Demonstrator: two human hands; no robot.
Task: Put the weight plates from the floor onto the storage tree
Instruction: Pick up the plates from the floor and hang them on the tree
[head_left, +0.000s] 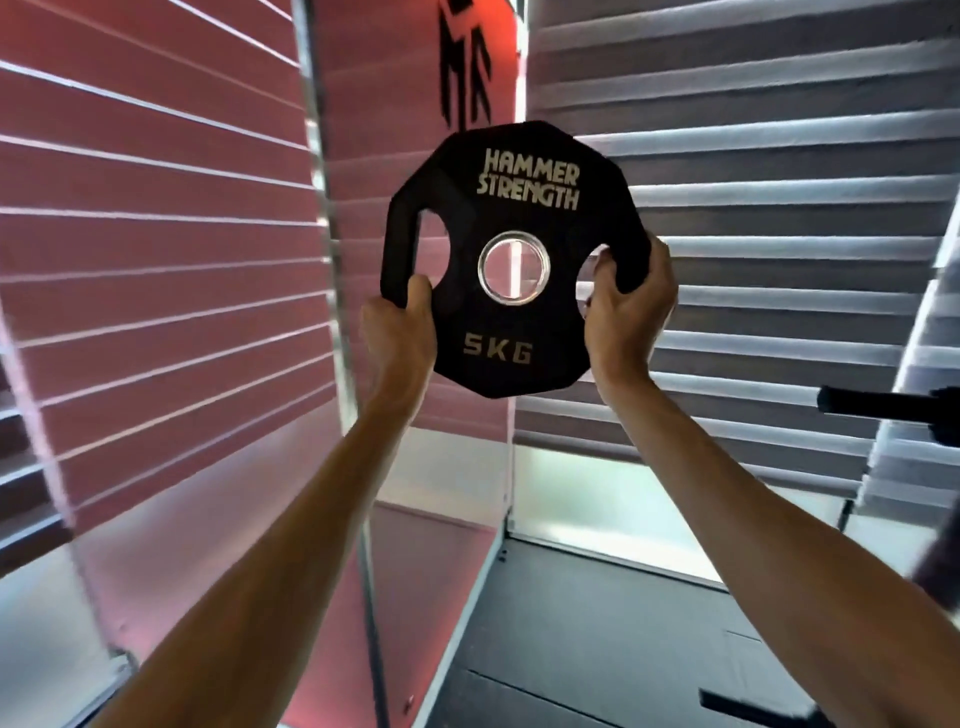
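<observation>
Holding both arms out and up, I have my left hand (405, 317) and right hand (626, 296) wrapped round opposite sides of the weight plate (467, 218). Each hand curls its fingers through one of the two cut-out grips, so the load is shared and the plate cannot swing. It hangs in the air in front of my face, upright and facing me with its lettering the right way up. It is clear of the floor (597, 623) and touches nothing but my hands. I keep the steel-ringed centre hole uncovered and can see straight through it, which I judge is what I need for lining it up with a peg.

Further off at the right edge, a black bar (883, 402) sticks out sideways. It may be an arm of the storage tree, but too little of it shows to be sure. Behind everything hang slatted blinds, red (156, 234) on the left and grey (753, 182) on the right.
</observation>
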